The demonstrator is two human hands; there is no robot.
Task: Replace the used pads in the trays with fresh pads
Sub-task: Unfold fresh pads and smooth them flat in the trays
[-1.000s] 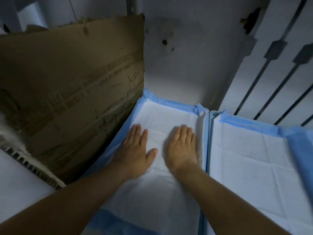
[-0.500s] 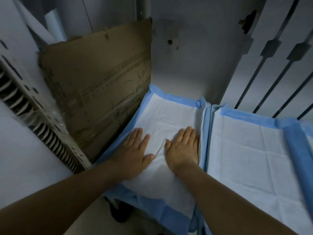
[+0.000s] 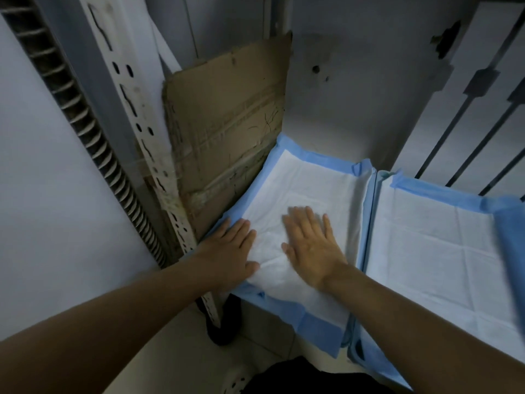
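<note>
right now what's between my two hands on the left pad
Only the left pad itself, its white surface creased there, lies between the left hand and the right hand, both flat on it. The head view shows this.

- The left hand (image 3: pixel 228 253) lay palm down just left of the frame's centre, fingers straight and close together, pointing up and slightly right.
- Its thumb stuck out to the right, toward the other hand.
- The right hand (image 3: pixel 311 245) lay palm down at the centre of the frame, fingers straight and a little spread, their tips slightly blurred.
- Its thumb pointed left; the two thumbs were near each other but apart.
- The left forearm (image 3: pixel 113 317) was bare and ran in from the lower left corner.
- The right forearm (image 3: pixel 426 317) was bare and ran in from the lower right corner.
</note>
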